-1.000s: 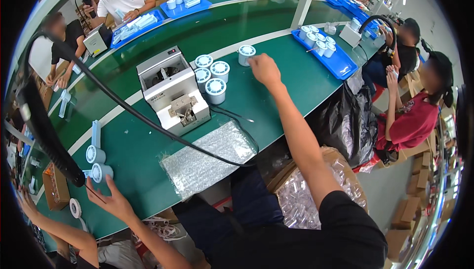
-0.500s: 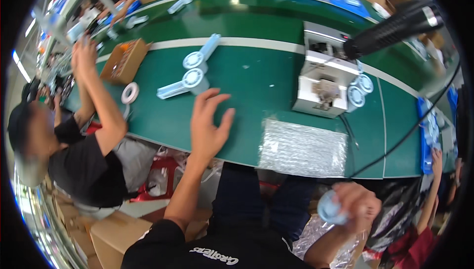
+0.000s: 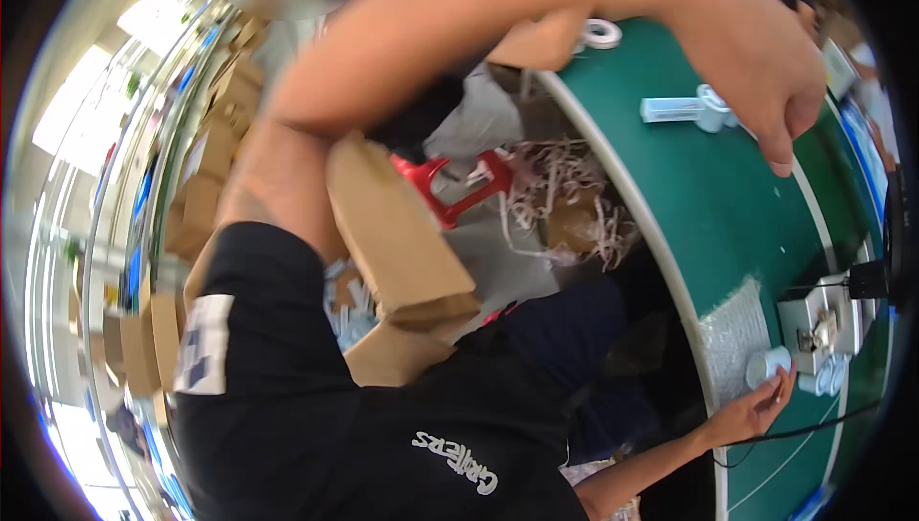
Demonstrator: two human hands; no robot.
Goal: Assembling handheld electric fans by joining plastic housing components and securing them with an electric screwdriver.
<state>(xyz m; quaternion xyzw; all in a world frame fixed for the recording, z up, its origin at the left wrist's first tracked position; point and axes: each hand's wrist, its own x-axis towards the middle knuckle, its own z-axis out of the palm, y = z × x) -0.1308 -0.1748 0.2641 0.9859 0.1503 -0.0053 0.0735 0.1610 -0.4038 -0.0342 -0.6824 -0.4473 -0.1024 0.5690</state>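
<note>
My left hand reaches across the upper part of the view, above the green table, with its fingers bent downward. It partly covers a light blue plastic part with a round head and a straight handle; whether it touches the part is hidden. At the lower right, my right hand grips a light blue, cup-shaped plastic piece over a sheet of bubble wrap. Beside that hand stands a small grey-white metal device, with more light blue round parts next to it.
A white tape roll lies near another person's arm. Below the table edge are an open cardboard box, a red stool and tangled strips. A black cable crosses the table by my right hand.
The view has swung left and tilted. My left arm now stretches across the top over the parts. My right hand has come up from beside my lap to the table, carrying the cup-shaped piece.
</note>
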